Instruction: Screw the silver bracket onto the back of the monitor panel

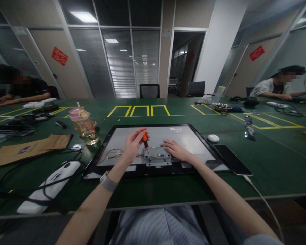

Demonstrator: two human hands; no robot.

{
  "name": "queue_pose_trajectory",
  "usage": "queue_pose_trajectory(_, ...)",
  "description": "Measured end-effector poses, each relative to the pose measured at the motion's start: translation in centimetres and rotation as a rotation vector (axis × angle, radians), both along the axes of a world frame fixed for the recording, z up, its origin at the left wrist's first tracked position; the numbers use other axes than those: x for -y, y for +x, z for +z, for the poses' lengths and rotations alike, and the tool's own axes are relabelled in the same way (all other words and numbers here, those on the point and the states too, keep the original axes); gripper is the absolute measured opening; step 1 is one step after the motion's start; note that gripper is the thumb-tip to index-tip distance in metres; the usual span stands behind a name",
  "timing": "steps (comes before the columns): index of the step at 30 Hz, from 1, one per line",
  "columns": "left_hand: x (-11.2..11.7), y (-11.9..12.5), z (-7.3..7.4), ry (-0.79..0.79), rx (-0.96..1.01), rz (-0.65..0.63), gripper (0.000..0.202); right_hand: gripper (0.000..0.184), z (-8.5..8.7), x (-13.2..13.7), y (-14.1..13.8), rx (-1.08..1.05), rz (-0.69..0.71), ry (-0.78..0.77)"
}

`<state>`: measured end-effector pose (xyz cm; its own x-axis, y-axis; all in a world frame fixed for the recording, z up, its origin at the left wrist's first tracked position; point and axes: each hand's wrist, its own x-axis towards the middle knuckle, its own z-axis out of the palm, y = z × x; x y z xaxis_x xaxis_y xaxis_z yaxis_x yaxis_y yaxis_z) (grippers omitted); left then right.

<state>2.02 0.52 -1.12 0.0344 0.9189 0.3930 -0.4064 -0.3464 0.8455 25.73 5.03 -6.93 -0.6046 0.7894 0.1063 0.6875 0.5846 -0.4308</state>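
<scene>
A flat monitor panel [193,136] lies back-up on the green table, with a small metal bracket [158,159] near its front edge. My left hand [132,144] is closed round an orange-handled screwdriver [145,139], held upright with its tip down at the bracket. My right hand [175,149] lies flat on the panel just right of the bracket, fingers stretched out. Thin coloured wires [112,154] run across the panel left of my left hand.
A pink-lidded bottle [83,126], brown paper bag [28,149], white power strip [51,185] and black cables lie to the left. A white mouse [213,137] and black phone [232,159] lie right. Other people sit at far left and far right.
</scene>
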Motion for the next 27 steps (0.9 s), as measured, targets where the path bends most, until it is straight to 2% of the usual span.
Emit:
queue_pose_trajectory(4,-0.20,-0.20,-0.17,-0.001,-0.039,0.092,0.021,0.048,0.10,0.02,0.03,0.007,0.004,0.003)
queue_pose_trajectory(8,0.02,-0.13,0.08,0.026,-0.007,0.051,0.025,0.049,0.14,0.04,-0.01,0.014,-0.002,0.009)
queue_pose_trajectory(11,0.02,-0.20,0.03,0.029,-0.060,0.046,0.027,0.047,0.00,-0.03,0.01,0.016,-0.005,0.018)
queue_pose_trajectory(18,-0.47,-0.51,-0.61,0.144,-0.228,0.239,0.017,0.048,0.02,0.07,0.11,0.001,-0.006,0.005)
queue_pose_trajectory(20,-0.31,-0.38,-0.43,0.142,-0.195,0.195,0.017,0.048,0.10,0.10,0.06,0.004,-0.006,0.006)
queue_pose_trajectory(24,0.00,-0.23,-0.13,0.093,-0.091,0.024,0.025,0.048,0.07,0.01,-0.01,0.012,-0.011,0.001)
queue_pose_trajectory(27,-0.07,-0.37,-0.32,0.090,-0.153,0.030,0.026,0.048,-0.05,-0.04,0.03,0.001,-0.010,0.001)
